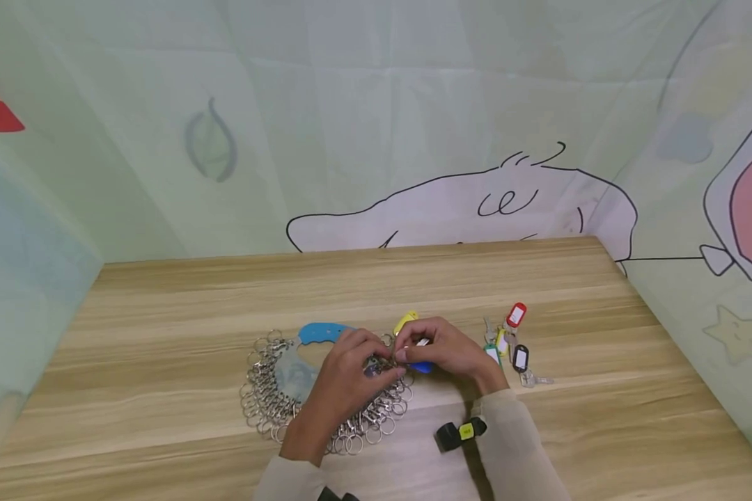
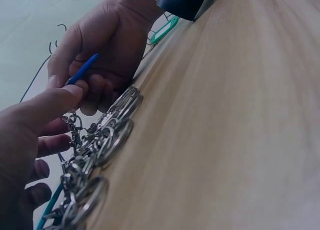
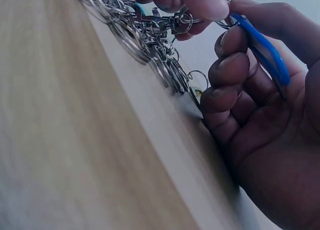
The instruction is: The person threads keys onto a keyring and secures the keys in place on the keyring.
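A round key holder plate (image 1: 291, 376) with a blue handle (image 1: 318, 332) lies on the table, many metal snap hooks and split rings (image 1: 351, 443) fanned around its edge. Over its right side the left hand (image 1: 349, 369) pinches a small metal ring (image 3: 187, 23) between thumb and finger. Close against it, the right hand (image 1: 448, 348) holds a blue key tag (image 3: 265, 46) by its ring end, thumb and forefinger at the ring and the other fingers curled below. A dark thin edge shows behind the tag. A yellow key tag (image 1: 405, 321) lies just beyond the hands.
Right of the hands lies a loose group of tagged keys: a red tag (image 1: 517, 315), a yellow tag (image 1: 503, 342), a green tag (image 1: 491, 353), a black tag (image 1: 521, 358) and a key (image 1: 542, 380). A printed cloth wall (image 1: 376, 139) rises behind the wooden table (image 1: 182, 299).
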A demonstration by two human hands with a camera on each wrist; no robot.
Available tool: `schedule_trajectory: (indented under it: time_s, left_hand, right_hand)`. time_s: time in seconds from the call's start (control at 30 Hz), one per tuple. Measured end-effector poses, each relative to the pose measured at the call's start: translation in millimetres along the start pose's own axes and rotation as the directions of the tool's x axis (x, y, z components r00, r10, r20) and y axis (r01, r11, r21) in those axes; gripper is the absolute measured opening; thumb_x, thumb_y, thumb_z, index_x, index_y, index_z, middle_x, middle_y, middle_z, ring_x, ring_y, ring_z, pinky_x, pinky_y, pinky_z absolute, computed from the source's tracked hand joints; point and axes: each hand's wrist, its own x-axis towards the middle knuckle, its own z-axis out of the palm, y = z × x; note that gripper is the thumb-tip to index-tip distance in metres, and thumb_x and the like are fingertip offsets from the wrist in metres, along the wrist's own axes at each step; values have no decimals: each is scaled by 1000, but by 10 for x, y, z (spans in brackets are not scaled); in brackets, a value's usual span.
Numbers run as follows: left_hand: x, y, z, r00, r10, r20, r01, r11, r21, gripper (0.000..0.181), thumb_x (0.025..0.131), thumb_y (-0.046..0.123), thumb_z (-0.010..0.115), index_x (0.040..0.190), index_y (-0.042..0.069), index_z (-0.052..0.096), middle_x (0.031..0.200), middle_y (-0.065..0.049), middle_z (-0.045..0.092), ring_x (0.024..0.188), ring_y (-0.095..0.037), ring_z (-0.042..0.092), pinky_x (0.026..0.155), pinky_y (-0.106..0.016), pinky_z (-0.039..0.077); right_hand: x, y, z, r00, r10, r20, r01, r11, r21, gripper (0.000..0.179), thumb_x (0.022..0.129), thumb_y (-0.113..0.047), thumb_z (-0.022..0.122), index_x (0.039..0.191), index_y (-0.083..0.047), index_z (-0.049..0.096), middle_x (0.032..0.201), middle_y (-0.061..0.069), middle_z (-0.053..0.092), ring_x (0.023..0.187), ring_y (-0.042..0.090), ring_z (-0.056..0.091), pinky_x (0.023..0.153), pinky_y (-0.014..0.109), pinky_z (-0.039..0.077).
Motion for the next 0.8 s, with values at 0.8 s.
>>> schedule_trajectory:
  time_s: [0.8]
  left_hand:
    - [2, -6, 12, 999, 29, -24, -27, 997, 77, 18, 79, 17, 86, 94, 16, 75, 100, 8, 63, 94, -13, 52, 75, -30, 49]
  right_hand:
    - [-38, -174, -72, 968, 105, -228, -154, 966, -210, 9, 91, -4, 70, 100, -5, 71, 89, 9, 65, 86, 25, 58, 78, 39, 48]
